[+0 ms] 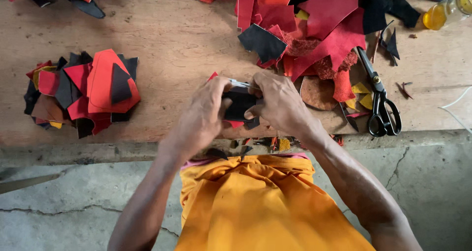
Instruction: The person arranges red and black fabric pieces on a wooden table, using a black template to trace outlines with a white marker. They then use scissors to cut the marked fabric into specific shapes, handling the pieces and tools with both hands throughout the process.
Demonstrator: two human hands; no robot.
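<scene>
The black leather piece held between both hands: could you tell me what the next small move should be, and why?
Probably a short trimming stroke along the top edge of the black piece. The left hand pinches it from the side, while the right hand presses a thin metal tool against that edge; both already grip it firmly above the wooden board.

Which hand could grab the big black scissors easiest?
Probably the right hand: the scissors lie on its side of the board. The left hand is farther away; both hold a black piece.
</scene>
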